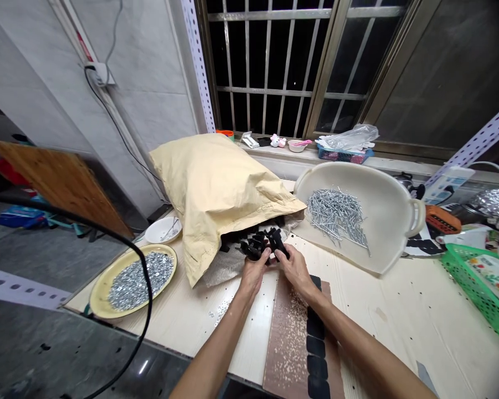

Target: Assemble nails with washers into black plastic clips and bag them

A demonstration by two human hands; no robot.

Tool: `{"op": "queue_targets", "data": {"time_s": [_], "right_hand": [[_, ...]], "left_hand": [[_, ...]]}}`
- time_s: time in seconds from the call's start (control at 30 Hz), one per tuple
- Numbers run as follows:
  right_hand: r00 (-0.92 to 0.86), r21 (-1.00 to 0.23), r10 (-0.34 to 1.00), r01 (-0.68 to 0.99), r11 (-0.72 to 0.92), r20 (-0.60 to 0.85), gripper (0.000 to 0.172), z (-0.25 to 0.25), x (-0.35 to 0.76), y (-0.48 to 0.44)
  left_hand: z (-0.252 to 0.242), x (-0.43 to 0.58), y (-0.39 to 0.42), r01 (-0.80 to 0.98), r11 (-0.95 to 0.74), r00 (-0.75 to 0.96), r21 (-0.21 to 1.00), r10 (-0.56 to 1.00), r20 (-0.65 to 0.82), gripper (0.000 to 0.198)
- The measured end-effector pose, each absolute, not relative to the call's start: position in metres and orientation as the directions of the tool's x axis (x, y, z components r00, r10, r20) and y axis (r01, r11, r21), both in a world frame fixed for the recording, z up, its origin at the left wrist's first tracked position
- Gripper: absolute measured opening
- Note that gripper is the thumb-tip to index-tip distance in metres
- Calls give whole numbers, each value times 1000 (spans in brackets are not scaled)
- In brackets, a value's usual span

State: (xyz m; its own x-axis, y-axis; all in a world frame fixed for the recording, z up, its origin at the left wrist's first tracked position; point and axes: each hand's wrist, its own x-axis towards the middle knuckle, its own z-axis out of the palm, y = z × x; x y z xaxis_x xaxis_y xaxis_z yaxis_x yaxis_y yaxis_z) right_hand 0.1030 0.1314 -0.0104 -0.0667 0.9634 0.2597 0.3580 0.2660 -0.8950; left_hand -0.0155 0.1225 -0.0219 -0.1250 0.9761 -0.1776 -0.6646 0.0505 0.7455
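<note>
Pale laminate table (403, 316); barred window (270, 61) at 12 o'clock. Left hand (253, 274) and right hand (295, 271) pinch black plastic parts (260, 247), fingers (266, 256) curled. Screws (336, 216) fill white plastic tray (393, 188) at 1 o'clock.

Looks like somebody's home rather than a real workshop, just a room doubling as a work spot. There's a barred window (266, 61) with a cluttered sill (349, 163) holding a small bowl (296, 146) with a pink spoon (301, 143) and a little toy figure (278, 141). Tiled walls (141, 72) too, and a pale board bench (399, 310) with screws (336, 216) in a white plastic basin (382, 194) and washers (140, 280) on a yellow plate (102, 299).
</note>
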Motion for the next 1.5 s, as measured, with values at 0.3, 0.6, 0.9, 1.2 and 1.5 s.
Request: {"op": "queue_targets", "data": {"time_s": [0.3,0.6,0.9,1.2,1.5], "right_hand": [[-68,-816,874,330,475,482,29,-1,106,113],[-376,-967,902,53,248,211,38,6,105,118],[-208,-836,927,403,373,313,32,18,79,142],[-208,-751,946,576,323,248,41,12,93,168],[-322,-667,871,560,491,372,47,35,126,134]], "left_hand": [[-6,-9,116,-553,3,-107,833,992,-74,40],[-11,-28,124,-544,-43,-176,838,982,-64,37],[-13,-50,138,-611,101,-98,785,974,-202,48],[2,-52,137,-660,123,-97,741,964,-247,38],[5,-34,133,-684,226,-19,694,945,-327,40]]}}
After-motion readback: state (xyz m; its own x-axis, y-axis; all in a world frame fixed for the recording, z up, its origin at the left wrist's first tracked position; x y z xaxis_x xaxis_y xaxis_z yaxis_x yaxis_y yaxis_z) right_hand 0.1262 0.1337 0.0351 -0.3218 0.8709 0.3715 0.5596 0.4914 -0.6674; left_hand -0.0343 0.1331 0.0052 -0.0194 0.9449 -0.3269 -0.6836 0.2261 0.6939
